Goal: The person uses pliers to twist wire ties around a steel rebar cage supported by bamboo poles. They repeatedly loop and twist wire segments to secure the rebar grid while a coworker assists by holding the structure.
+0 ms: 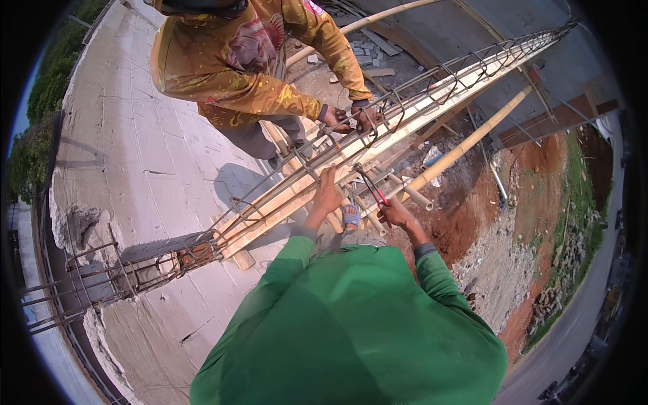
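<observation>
My right hand [397, 213] grips the red handles of a pair of end-cutting pincers [371, 183], whose metal head points up and left beside the formwork. My left hand [328, 195] reaches to the near side of a rebar cage [245, 208], fingertips at its bars; whether they close on a bar is hidden. The cage, long bars with square stirrups, runs diagonally above pale timber formwork boards [283, 198]. Across from me, a co-worker's two hands [367, 117] are on the cage near a stirrup.
Bamboo poles [471, 132] cross beneath and beside the formwork. A light block wall [152, 152] with a broken edge stands at left, bare rebar [76, 276] projecting from its gap. My sandalled foot [350, 216] is among the poles. Red soil and a road [557, 354] lie far below right.
</observation>
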The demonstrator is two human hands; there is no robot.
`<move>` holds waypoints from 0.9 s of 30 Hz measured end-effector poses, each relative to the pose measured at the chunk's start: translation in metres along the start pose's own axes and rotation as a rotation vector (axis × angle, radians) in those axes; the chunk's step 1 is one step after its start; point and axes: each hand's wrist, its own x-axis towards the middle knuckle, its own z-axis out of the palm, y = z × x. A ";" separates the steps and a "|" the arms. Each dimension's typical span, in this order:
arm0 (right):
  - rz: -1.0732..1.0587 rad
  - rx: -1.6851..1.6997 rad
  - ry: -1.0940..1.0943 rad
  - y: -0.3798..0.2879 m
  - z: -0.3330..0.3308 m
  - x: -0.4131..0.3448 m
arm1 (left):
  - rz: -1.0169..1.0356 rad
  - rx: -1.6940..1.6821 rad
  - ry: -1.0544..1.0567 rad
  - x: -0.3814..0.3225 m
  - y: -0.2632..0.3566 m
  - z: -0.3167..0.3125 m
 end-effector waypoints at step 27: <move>-0.062 -0.802 -0.066 0.054 0.014 -0.061 | -0.382 0.515 0.629 -0.194 -0.159 -0.110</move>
